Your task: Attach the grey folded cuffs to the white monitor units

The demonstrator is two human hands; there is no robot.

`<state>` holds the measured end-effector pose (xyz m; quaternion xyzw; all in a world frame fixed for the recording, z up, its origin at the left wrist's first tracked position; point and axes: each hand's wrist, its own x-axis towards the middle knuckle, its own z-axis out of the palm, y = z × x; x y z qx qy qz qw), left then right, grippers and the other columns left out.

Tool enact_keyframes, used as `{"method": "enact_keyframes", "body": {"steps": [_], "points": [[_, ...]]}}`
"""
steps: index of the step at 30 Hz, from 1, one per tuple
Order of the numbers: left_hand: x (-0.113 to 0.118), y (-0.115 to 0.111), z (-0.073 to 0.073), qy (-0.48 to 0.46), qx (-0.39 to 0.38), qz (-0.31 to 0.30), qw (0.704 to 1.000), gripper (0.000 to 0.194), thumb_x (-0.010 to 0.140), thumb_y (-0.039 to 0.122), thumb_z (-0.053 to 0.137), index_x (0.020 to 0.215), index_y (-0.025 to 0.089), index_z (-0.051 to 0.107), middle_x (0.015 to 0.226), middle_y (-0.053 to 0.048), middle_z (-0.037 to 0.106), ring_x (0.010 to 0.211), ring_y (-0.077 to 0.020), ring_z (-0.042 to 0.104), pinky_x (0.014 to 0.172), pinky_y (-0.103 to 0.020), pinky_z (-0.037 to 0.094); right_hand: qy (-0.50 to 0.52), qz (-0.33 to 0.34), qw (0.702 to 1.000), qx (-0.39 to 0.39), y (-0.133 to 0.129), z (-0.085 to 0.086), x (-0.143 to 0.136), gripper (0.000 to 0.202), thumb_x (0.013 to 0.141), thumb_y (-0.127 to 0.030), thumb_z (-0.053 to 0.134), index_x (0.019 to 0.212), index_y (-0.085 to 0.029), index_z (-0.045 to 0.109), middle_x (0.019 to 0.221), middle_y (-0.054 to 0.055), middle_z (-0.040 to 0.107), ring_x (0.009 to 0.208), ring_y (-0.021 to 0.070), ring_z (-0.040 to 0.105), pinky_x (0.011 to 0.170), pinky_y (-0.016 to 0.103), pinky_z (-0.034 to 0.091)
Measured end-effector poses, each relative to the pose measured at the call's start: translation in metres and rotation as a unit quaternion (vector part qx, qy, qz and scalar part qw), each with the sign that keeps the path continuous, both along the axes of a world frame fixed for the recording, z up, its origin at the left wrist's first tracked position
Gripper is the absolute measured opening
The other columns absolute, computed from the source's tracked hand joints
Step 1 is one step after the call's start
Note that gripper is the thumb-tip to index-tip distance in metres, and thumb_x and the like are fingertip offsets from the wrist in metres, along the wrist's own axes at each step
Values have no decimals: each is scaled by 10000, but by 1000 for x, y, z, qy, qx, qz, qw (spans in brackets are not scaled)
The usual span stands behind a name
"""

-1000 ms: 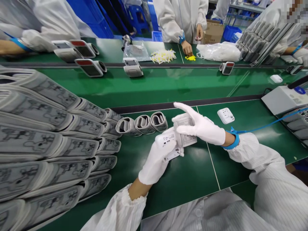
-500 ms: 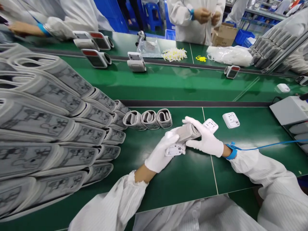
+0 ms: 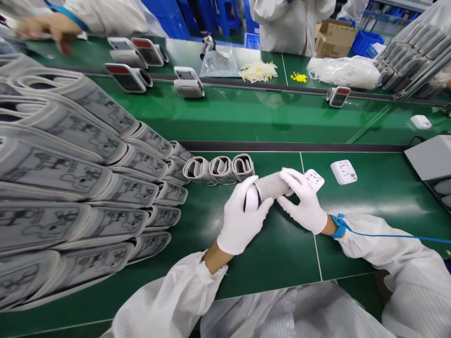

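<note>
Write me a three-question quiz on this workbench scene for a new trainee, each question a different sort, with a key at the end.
1. Count: how many rolled cuffs stand in the short row just beyond the left hand?

2. True or false: the blue wristband is on the same arm as the right hand.

3. Pick one: what do the two hands hold between them?
A) a cardboard box
B) a grey cuff
C) a clear plastic bag

Key:
1. Three.
2. True.
3. B, a grey cuff.
</note>
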<state>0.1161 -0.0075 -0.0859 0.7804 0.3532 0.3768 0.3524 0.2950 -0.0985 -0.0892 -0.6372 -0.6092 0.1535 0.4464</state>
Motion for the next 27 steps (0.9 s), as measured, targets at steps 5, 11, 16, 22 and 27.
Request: {"method": "enact_keyframes", "body": {"steps": [5,11,16,22,27], "points": [[-5,-14,-2,-53,116,-42,991,518,784,212,807,1274,251,643,1243,-131,691,1172,-333,654,1034,-466,519,168,72,981,-68,-1,-3,-3,717,859,-352,761,1509,-225,486,1573,141,466,1469,319,450,1220,511,410],[-7,-15,12,-112,-64,-182,975,469,817,186,766,1265,255,648,1245,-92,693,1152,-275,661,1047,-414,518,260,92,955,-110,1,1,-2,684,790,-369,833,1387,-214,537,1407,131,608,1305,300,601,1119,484,503],[-10,1,21,-173,-400,-136,889,515,936,514,549,1330,188,612,1356,-168,620,943,-286,683,816,-480,587,203,59,975,-67,2,1,-1,835,739,-322,855,1474,-223,470,1476,135,545,1364,318,552,1162,497,461],[-12,12,21,-232,-604,-198,736,796,818,307,715,1537,270,376,1294,-128,618,831,-204,628,618,-331,535,185,58,976,-103,2,0,0,1103,803,-398,830,1664,-251,157,1481,144,544,1316,312,594,1129,503,498],[-9,15,12,-195,-566,-209,774,820,920,692,576,1563,259,310,778,-3,576,531,-135,515,434,-237,357,108,41,991,-65,1,2,-3,1059,818,-403,827,1650,-218,199,1488,156,546,1374,323,555,1179,513,452]]}}
